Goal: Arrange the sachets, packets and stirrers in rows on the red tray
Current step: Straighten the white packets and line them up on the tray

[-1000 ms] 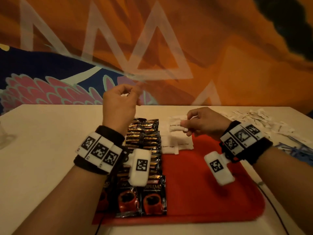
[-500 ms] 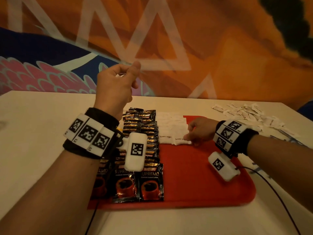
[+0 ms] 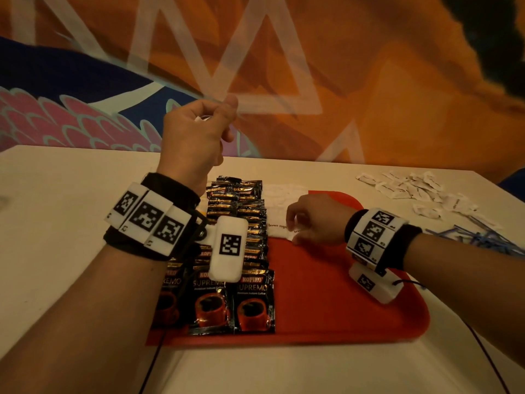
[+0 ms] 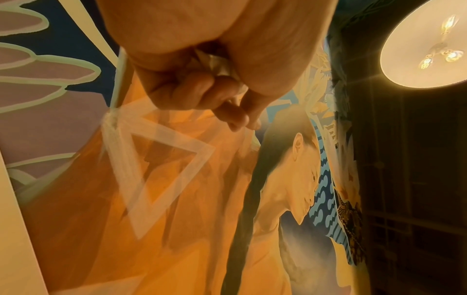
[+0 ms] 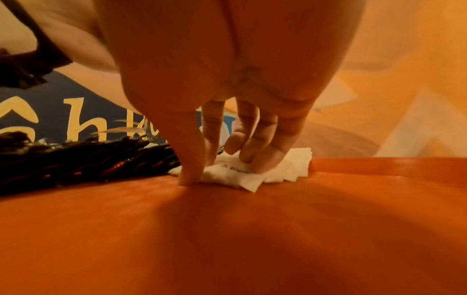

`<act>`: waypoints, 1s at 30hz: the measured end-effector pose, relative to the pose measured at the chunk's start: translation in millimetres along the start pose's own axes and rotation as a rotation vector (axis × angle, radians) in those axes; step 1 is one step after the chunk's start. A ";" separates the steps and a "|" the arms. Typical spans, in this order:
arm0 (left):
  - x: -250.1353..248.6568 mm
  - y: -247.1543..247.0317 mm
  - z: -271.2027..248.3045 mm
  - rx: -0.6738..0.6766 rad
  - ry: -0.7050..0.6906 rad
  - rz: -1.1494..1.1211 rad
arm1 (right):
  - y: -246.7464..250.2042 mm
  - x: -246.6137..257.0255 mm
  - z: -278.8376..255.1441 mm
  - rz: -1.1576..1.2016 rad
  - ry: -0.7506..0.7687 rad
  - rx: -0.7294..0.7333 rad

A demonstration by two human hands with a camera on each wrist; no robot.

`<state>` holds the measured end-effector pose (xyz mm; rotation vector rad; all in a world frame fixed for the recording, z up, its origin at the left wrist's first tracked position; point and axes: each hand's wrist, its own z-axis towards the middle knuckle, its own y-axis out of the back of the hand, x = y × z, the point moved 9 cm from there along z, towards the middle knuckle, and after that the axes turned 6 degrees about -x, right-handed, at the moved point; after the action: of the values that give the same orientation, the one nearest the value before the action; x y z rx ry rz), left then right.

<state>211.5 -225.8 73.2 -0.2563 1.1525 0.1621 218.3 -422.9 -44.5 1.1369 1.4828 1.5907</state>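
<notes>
The left hand (image 3: 196,135) was raised above the desk (image 3: 56,200), beyond the far left corner of the red tray (image 3: 341,308), with its fingers curled around a small bundle of white sachets (image 4: 220,65). Three columns of overlapping black Kopiko Supremo coffee packets (image 3: 238,240) filled the left part of the red tray, running from its near edge to its far edge. Just right of those packets, a row of white brown sugar sachets (image 3: 279,206) lay on the far half of the tray. The right hand (image 3: 318,220) rested on the nearest of these sachets, thumb tip on the tray floor and fingertips pressing the paper down. On the desk, right of the tray's far corner, lay a loose scatter of white sachets (image 3: 412,189). Nearer than that scatter, a heap of blue stirrers (image 3: 480,237) lay on the desk.
</notes>
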 end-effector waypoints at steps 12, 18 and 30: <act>3.1 -3.0 -2.1 0.007 0.013 0.024 | -0.2 -3.5 3.4 0.013 -0.029 -0.038; 5.1 -4.1 -2.4 0.009 0.020 0.048 | 1.3 -4.1 5.2 0.043 -0.017 -0.056; 35.5 -33.7 -23.1 0.335 0.392 -0.035 | 80.3 6.4 2.5 0.386 0.039 -0.468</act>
<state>214.0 -264.8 35.8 -0.0083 1.5396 -0.1194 224.9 -426.1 35.7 1.1571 0.8665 2.0906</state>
